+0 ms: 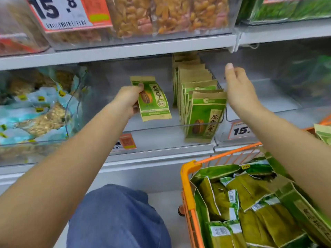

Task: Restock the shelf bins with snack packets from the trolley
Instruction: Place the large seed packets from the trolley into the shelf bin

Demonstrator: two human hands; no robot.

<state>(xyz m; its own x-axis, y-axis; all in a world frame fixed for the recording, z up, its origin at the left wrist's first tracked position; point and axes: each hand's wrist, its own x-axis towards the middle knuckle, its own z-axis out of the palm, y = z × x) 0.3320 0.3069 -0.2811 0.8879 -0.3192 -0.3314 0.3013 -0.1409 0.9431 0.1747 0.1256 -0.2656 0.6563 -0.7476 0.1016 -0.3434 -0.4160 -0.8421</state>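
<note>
Grey metal shelving (125,51) fills the background, and clear plastic bins are set on its two levels. On the upper level a bin of golden dried fruit (161,15) is seen, with a large price label (60,13) in front of it. On the lower level, at the left, a bin of pale blue packets (35,111) is placed. In the middle stands the clear shelf bin (161,127), and a row of green and tan snack packets (200,97) is kept upright along its right side. Low at the right an orange trolley (187,185) is parked just beside the shelving, filled with many green packets (250,203) lying loosely. A knee in blue cloth (116,217) is seen at the bottom.

Both bare arms are stretched toward the bin. One snack packet (152,99) is gripped by the left hand (129,99) and held tilted over the bare left part of the bin. The right hand (240,86) is held with relaxed fingers just beside the row, gripping nothing.
</note>
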